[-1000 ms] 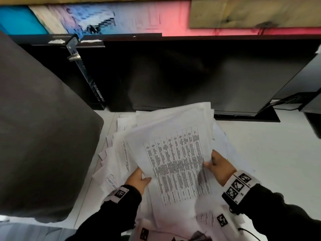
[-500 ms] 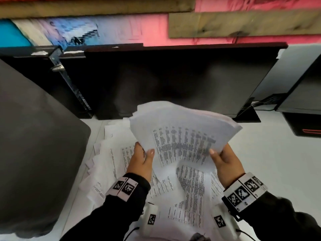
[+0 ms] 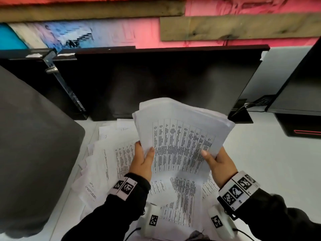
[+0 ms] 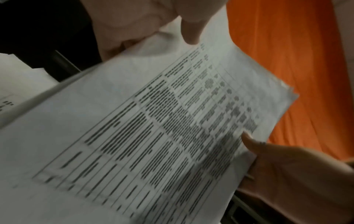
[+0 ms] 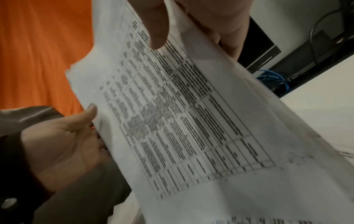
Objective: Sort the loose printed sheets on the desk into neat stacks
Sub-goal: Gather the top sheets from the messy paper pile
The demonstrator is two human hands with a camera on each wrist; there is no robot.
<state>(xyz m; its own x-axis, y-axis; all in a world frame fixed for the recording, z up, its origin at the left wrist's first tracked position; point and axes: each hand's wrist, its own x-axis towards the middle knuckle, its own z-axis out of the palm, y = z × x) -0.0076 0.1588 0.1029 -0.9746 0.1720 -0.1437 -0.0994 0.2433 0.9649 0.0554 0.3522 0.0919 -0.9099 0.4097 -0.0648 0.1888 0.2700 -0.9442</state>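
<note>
A thick bundle of printed sheets [image 3: 182, 136] with a table on its top page is lifted off the desk and tilted toward me. My left hand [image 3: 144, 159] grips its left edge, thumb on the printed face. My right hand [image 3: 217, 162] grips the right edge the same way. The left wrist view has the bundle [image 4: 153, 128] between my left hand [image 4: 153, 22] at the top and my right hand [image 4: 287, 166]. In the right wrist view the bundle [image 5: 182, 113] hangs from my right hand [image 5: 182, 22], my left hand [image 5: 63, 141] at its side. Loose sheets [image 3: 111, 160] lie fanned on the desk beneath.
A black monitor [image 3: 165, 80] stands right behind the papers, with a second screen [image 3: 298, 84] and cables at the right. A large dark grey object [image 3: 34, 153] fills the left side. The white desk [image 3: 269, 162] stretches to the right of the papers.
Both hands have raised the bundle off the loose pile and tipped it up toward me, drawing its sheets together. The head view has tilted upward.
</note>
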